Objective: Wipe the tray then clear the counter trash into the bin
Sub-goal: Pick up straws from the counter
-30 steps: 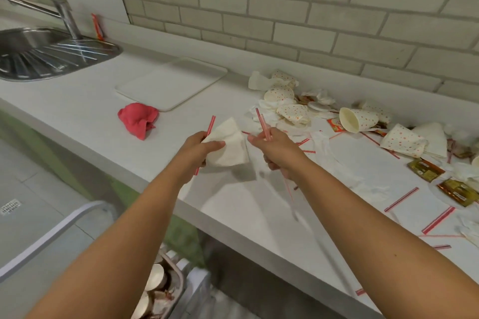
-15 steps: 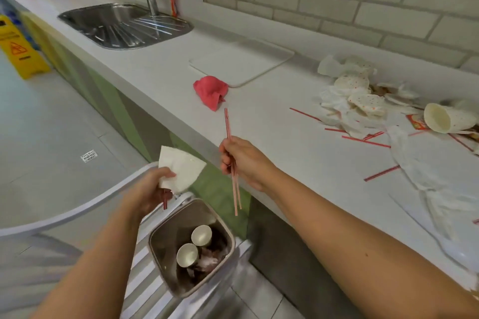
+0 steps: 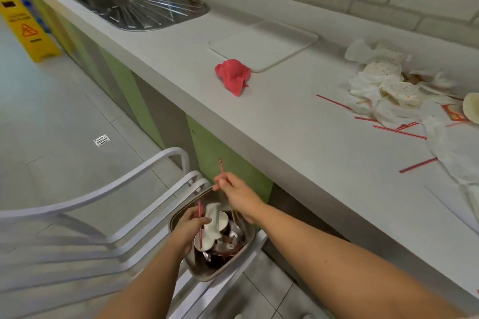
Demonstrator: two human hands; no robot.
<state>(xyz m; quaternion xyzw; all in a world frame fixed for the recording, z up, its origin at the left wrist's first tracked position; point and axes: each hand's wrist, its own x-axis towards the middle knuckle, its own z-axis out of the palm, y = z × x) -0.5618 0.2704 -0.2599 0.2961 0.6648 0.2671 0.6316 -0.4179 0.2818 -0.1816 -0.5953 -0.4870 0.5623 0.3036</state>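
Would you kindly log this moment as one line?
left hand: white napkin over grey bin | right hand: red straws | counter trash: remaining

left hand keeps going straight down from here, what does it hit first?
Probably the paper cups in the bin. The left hand hangs over the bin's mouth, its grip on a napkin and a straw. Depth is unclear, so the gap is hard to judge.

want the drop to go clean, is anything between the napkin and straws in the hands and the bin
Nothing visible. The left hand holds the napkin right over the open bin; the right hand holds straws at its rim. No lid shows.
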